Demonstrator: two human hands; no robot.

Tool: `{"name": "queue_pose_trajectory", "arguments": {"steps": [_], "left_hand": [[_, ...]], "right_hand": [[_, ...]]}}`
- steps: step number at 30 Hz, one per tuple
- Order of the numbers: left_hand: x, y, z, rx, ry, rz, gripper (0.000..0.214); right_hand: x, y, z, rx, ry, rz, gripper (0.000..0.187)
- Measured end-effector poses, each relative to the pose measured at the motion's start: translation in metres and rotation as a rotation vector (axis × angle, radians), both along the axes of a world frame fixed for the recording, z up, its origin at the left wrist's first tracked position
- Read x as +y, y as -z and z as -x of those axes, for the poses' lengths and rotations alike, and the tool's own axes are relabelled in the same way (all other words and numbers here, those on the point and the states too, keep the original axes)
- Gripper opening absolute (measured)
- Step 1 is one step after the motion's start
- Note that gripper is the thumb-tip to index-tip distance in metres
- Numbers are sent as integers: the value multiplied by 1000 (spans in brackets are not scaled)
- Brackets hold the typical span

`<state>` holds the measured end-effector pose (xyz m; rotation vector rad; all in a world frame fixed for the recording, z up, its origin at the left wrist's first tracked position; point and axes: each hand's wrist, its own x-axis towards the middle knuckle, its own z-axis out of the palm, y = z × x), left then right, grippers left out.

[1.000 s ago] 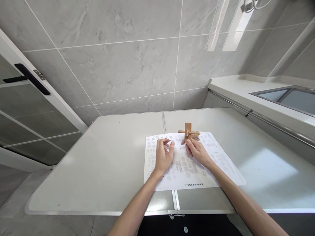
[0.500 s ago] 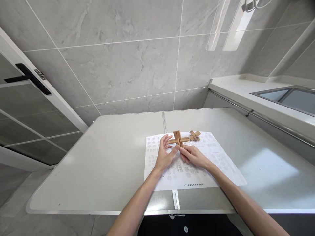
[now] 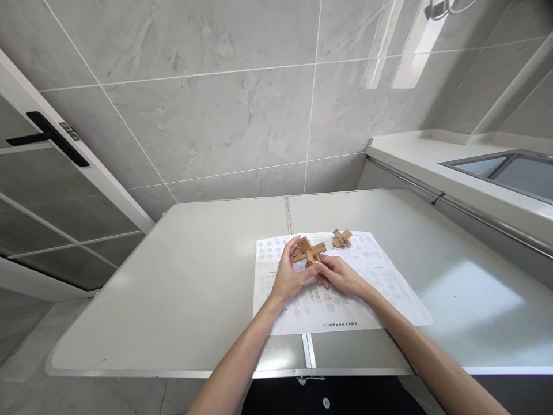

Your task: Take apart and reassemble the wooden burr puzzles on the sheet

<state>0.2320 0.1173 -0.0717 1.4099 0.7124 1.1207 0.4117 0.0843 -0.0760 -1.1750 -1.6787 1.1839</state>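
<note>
Between my two hands is a wooden interlocking puzzle [image 3: 307,250], a cross of crossed light-brown pieces with small dark marks. My left hand [image 3: 288,273] curls round its left side, fingers behind and thumb near the front. My right hand [image 3: 339,273] grips its lower right part with closed fingers; some fingertips are hidden. Just beyond, a smaller cluster of crossed wooden pieces [image 3: 343,238] lies on the printed sheet [image 3: 367,305]. The sheet carries rows of small diagrams and lies beneath both hands.
The pale folding table [image 3: 185,288] has a seam down its middle and a metal front edge. A grey tiled wall [image 3: 224,115] stands behind it. At the left is a door with a black handle [image 3: 52,138]; at the right, a white counter [image 3: 423,153] with a sink.
The held puzzle has turned and tilted between my hands, its long bar now slanting up to the right. My left fingers have closed in around it. The smaller cluster has stayed put.
</note>
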Motion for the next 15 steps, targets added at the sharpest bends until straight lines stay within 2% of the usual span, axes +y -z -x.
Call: {"name": "queue_pose_trajectory", "arguments": {"steps": [5, 12, 15], "left_hand": [[0, -4, 1, 42, -34, -37, 80], [-4, -4, 2, 55, -22, -2, 88], [-4, -4, 1, 32, -32, -5, 85]], "right_hand": [[0, 3, 0, -9, 26, -26, 48], [1, 3, -2, 49, -120, 24, 48], [3, 2, -4, 73, -81, 48, 42]]}}
